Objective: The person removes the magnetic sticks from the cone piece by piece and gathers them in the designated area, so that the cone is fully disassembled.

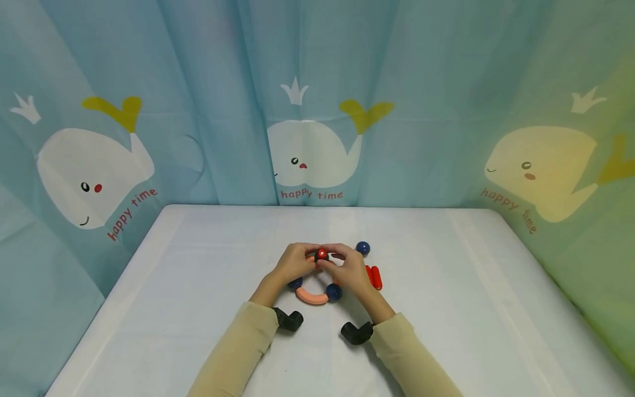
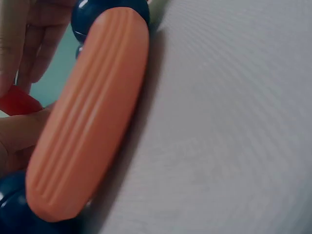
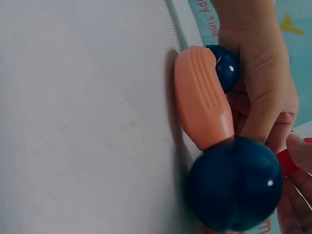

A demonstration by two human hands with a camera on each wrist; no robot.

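Orange curved rods (image 1: 311, 298) and dark blue balls (image 1: 334, 292) form a ring lying on the table. At its far side, a red rod (image 1: 322, 253) points up toward the head camera above a dark ball. My left hand (image 1: 294, 261) curls around that ball from the left. From the right, my right hand (image 1: 351, 269) pinches the red rod, whose side shows between fingers in the right wrist view (image 3: 287, 163). Close to the left wrist camera lies one grooved orange rod (image 2: 90, 114) with a ball at each end. The contact on the far ball is partly hidden by the fingers.
A loose blue ball (image 1: 363, 248) lies beyond my right hand. Beside that hand are red rods (image 1: 377, 277), partly covered by it. The white table (image 1: 198, 309) ends at a blue curtain (image 1: 218, 110) with whale prints. Black wrist mounts (image 1: 357, 333) sit under both wrists.
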